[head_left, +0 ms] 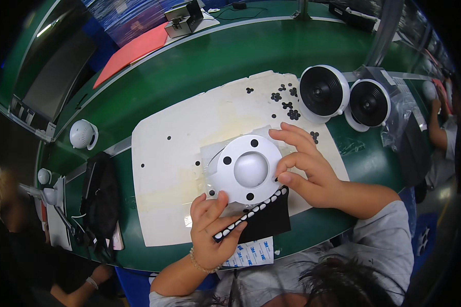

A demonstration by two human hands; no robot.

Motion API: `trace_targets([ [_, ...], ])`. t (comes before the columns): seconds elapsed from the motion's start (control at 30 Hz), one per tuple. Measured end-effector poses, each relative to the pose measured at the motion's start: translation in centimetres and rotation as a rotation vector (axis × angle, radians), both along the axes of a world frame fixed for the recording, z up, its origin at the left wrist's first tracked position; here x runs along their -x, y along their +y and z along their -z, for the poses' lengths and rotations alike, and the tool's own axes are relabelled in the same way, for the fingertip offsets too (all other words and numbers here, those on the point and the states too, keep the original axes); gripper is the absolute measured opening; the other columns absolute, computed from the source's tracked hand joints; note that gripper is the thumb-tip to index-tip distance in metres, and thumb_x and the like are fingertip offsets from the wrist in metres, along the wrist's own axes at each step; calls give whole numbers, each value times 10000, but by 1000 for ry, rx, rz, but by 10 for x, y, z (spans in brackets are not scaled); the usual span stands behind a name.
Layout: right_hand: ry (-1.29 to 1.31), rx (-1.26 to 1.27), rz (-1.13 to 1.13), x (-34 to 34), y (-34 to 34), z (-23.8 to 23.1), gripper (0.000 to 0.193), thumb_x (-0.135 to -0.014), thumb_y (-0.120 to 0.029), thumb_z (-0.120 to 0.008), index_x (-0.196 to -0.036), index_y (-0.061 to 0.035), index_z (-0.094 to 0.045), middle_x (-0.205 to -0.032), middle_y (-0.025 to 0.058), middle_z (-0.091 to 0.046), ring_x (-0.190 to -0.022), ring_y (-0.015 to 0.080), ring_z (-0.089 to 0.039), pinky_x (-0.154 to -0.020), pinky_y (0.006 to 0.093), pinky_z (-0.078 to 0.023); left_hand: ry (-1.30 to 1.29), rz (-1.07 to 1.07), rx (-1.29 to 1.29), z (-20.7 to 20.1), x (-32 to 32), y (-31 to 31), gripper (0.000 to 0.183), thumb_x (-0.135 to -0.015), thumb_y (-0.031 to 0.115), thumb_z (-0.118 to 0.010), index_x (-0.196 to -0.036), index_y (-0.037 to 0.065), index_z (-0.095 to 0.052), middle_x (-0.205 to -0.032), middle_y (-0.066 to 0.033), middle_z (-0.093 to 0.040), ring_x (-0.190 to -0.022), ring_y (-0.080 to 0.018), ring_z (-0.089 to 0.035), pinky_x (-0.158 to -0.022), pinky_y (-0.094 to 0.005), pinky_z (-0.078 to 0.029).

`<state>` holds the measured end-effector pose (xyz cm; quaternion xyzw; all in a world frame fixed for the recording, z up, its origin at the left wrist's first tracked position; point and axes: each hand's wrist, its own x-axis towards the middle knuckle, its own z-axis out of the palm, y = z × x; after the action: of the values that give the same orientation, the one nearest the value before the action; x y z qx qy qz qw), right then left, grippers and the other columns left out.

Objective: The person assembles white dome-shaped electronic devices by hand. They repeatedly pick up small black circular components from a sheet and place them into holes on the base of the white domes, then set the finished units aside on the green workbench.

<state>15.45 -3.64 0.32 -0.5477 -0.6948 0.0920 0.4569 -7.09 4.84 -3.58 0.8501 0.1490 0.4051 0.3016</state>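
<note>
A white round disc (250, 169) with a domed middle and black dots around its rim lies on a clear plastic bag on a white board (169, 169). My right hand (305, 166) rests on the disc's right edge, thumb and forefinger pinched at the rim by a black dot. My left hand (210, 233) holds a black strip with white oval cut-outs (251, 214), just below the disc. A black sheet (266, 220) lies under the strip.
Two white round units with black faces (323, 92) (369, 104) stand behind the board, with loose black dots (287, 105) nearby. A small white dome (83, 134) and a black pouch (100, 197) are at left. Other people work at left and right edges.
</note>
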Motion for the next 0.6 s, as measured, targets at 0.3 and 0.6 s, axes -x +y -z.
trace_targets([
  [0.3, -24, 2, -19, 2, 1, -2, 121, -832, -212, -561, -847, -93, -570, -1283, 135, -394, -1237, 366, -262, -989, 451, -217, 21, -15, -33, -2, 3, -1, 208, -575, 40, -703, -778, 35, -661, -1267, -103, -472, -847, -212, -519, -936, -432, -279],
  [0.6, -460, -282, 29, -10, 0, 11, 138, -775, -223, -618, -880, -134, -608, -1230, 103, -456, -1158, 349, -356, -894, 429, -286, 65, -56, -70, -4, 1, -1, 204, -572, 41, -698, -774, 32, -666, -1267, -88, -474, -850, -208, -497, -942, -423, -266],
])
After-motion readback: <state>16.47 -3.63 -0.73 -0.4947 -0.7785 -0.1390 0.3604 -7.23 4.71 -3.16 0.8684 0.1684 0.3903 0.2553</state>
